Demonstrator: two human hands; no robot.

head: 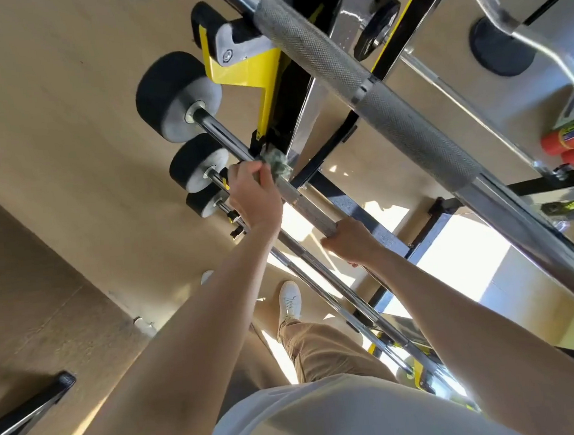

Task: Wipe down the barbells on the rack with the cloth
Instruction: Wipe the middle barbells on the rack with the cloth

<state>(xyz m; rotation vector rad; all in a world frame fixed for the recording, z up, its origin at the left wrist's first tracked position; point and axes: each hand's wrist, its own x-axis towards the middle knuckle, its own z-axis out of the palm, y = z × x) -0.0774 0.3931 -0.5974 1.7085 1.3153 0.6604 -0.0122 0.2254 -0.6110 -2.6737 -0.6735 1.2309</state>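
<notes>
1. I count four straight barbells on the rack (250, 69). The thick knurled barbell (391, 116) is above both grips. Under it comes the second barbell (307, 205), which I hold, and two thinner barbells (318, 280) run below my grips. One bent curl bar (518, 31) lies far to the right of them.
2. Three black end weights (176, 92) sit one below another just beyond my left grip, and the largest is the farthest from it.
3. There is one cloth (276, 165), greenish and bunched. Two orange cylinders (570, 142) lie well to the right of my right grip.
4. The yellow-and-black rack carries the barbells in tiers, and the knurled barbell rests in a grey hook on a yellow bracket.
5. My left grip (255, 199) is closed round the cloth and presses it on the second barbell, just beside the rack's upright.
6. My right grip (349, 243) is wrapped tight round the same barbell, nearer my body. Bare shaft shows between the two grips.
</notes>
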